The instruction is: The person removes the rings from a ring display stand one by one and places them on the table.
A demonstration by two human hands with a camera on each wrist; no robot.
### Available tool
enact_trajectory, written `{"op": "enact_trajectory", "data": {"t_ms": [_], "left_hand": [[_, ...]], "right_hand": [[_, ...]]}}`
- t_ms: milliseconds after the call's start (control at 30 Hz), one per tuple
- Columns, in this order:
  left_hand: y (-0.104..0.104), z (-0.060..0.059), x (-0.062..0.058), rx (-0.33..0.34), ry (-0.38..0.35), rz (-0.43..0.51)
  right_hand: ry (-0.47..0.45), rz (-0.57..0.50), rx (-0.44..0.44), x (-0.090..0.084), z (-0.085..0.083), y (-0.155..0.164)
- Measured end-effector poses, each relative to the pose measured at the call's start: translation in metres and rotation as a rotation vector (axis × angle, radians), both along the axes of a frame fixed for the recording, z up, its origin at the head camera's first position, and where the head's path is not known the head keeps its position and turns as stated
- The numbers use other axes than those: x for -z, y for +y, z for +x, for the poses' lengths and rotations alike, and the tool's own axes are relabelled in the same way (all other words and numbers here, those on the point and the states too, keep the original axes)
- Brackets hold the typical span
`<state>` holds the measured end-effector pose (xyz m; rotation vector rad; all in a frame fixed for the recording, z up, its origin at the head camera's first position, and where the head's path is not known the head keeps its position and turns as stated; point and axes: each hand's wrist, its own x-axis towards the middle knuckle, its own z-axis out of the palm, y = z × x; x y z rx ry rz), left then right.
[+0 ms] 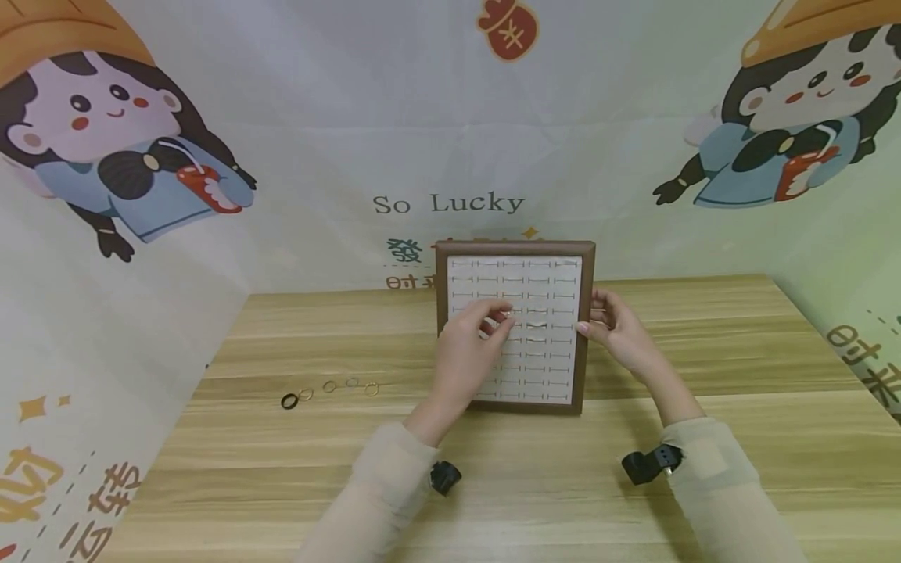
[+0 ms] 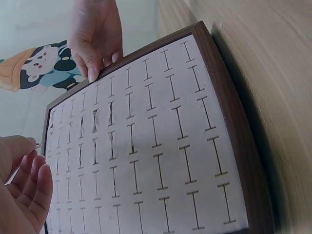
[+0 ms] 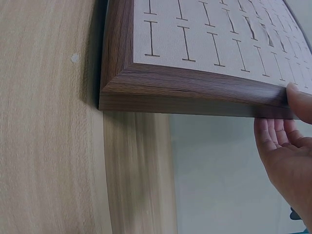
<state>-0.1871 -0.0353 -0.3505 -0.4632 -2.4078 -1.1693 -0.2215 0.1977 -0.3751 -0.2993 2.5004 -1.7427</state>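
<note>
A ring display board point(image 1: 563, 367) with a brown wooden frame and a pale slotted face stands upright on the table. My left hand point(image 1: 464, 352) is in front of its middle and pinches a small silvery ring point(image 2: 38, 145) between thumb and fingertips; most of the ring is hidden. At the board's right edge, my right hand point(image 1: 622, 332) grips the frame point(image 3: 195, 90), thumb on the front and fingers behind. Some slots near the middle of the face point(image 2: 161, 112) gape wider than the rest. Left of the board lie several rings, among them a black ring point(image 1: 289, 401) and a gold ring point(image 1: 371, 389).
The wood-grain table point(image 1: 549, 500) runs back to a printed cloth backdrop point(image 1: 317, 156) with cartoon figures and lettering. Each sleeved wrist wears a black camera, one on the left point(image 1: 445, 477) and one on the right point(image 1: 651, 464).
</note>
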Motion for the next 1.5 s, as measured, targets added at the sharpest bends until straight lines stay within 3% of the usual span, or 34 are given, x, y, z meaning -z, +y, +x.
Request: {"op": "enact_trajectory", "data": {"t_ms": [233, 433, 733, 1067, 1300, 1500], "left_hand": [[-0.018, 0.001, 0.001, -0.008, -0.034, 0.12], [-0.033, 0.002, -0.001, -0.043, -0.076, 0.168], [-0.062, 0.001, 0.002, -0.1, -0.072, 0.235], [-0.107, 0.004, 0.005, -0.245, -0.124, 0.259], [-0.132, 0.009, 0.007, -0.309, -0.106, 0.254], [-0.151, 0.013, 0.008, -0.363, -0.157, 0.251]], "right_hand": [[0.012, 0.002, 0.001, 0.0, -0.001, 0.0], [0.01, 0.0, 0.004, -0.001, -0.001, 0.0], [0.003, -0.002, -0.002, -0.001, -0.002, -0.001], [0.003, -0.001, 0.002, 0.0, -0.001, 0.0], [0.003, -0.008, 0.003, -0.001, 0.001, -0.001], [0.006, -0.008, 0.002, -0.001, 0.001, -0.002]]}}
